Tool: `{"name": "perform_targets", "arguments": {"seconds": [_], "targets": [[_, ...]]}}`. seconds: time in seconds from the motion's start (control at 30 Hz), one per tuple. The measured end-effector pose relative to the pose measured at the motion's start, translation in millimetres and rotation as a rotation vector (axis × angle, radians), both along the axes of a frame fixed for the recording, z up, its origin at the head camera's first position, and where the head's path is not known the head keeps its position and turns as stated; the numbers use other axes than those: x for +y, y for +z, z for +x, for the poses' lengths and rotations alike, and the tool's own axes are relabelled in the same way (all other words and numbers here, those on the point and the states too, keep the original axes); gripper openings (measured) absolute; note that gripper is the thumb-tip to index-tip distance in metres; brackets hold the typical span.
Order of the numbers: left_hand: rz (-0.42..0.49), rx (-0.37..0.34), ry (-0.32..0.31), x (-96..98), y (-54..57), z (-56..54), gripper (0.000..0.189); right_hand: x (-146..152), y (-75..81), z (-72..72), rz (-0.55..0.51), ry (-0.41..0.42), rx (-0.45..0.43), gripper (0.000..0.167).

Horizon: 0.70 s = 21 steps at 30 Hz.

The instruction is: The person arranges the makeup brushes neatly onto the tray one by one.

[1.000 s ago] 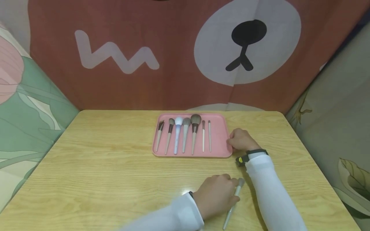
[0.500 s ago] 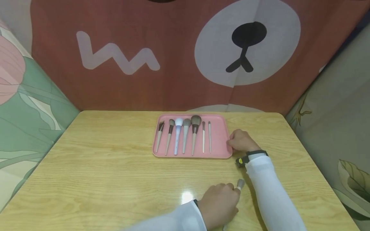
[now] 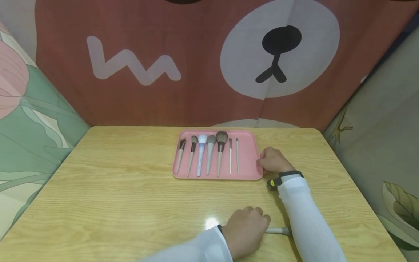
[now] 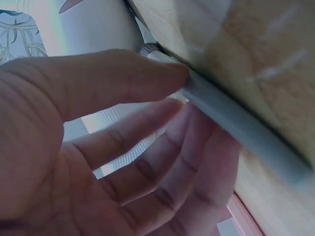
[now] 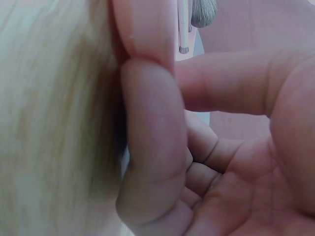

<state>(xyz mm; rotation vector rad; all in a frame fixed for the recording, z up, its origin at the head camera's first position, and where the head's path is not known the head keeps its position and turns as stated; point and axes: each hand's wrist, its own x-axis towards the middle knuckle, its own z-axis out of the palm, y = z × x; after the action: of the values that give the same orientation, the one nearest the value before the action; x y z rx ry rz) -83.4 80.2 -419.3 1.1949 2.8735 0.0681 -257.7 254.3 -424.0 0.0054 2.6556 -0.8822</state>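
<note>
My left hand (image 3: 247,231) is low over the front right of the table and pinches a makeup brush (image 3: 276,230). The brush lies sideways in the head view, its grey bristles pointing right toward the other sleeve; the hand covers the rest. In the left wrist view, thumb and fingertips meet on the pale handle (image 4: 246,125), close over the wood. Further back, my right hand (image 3: 274,160) grips the right rim of a pink tray (image 3: 250,153). The right wrist view has that tray edge (image 5: 150,29) between thumb and finger.
Several makeup brushes stand out in a row on the tray, bristles toward the back, among them a large dark one (image 3: 221,142) and a white-and-blue one (image 3: 201,153). The wooden table (image 3: 114,189) meets a brown bear-print backdrop (image 3: 203,98) behind.
The brush in my left hand has swung from pointing away to lying crosswise, bristles now to the right. My right hand and the tray have stayed in place.
</note>
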Motion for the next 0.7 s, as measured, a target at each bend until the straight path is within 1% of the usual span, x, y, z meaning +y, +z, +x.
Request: {"name": "perform_targets", "arguments": {"seconds": [0.17,0.3,0.47,0.6,0.7], "targets": [[-0.027,0.011,-0.005,-0.7,-1.4,-0.1,0.021,-0.3,-0.8,0.1,0.007,-0.003,-0.007,0.010],[-0.038,0.012,-0.009,-0.9,-0.4,-0.6,0.023,-0.7,-1.0,-0.2,0.012,-0.001,-0.010,0.010],[-0.006,0.004,-0.038,-1.1,0.1,-1.8,0.025,0.1,-1.1,-0.7,0.010,0.004,-0.003,0.009],[0.008,0.024,-0.069,-1.8,-1.0,-1.9,0.021,0.8,-1.2,-0.8,0.004,0.010,0.004,0.008],[0.005,0.040,-0.078,-2.1,-1.5,-2.1,0.018,1.1,-1.5,-1.2,0.003,0.012,0.009,0.008]]}}
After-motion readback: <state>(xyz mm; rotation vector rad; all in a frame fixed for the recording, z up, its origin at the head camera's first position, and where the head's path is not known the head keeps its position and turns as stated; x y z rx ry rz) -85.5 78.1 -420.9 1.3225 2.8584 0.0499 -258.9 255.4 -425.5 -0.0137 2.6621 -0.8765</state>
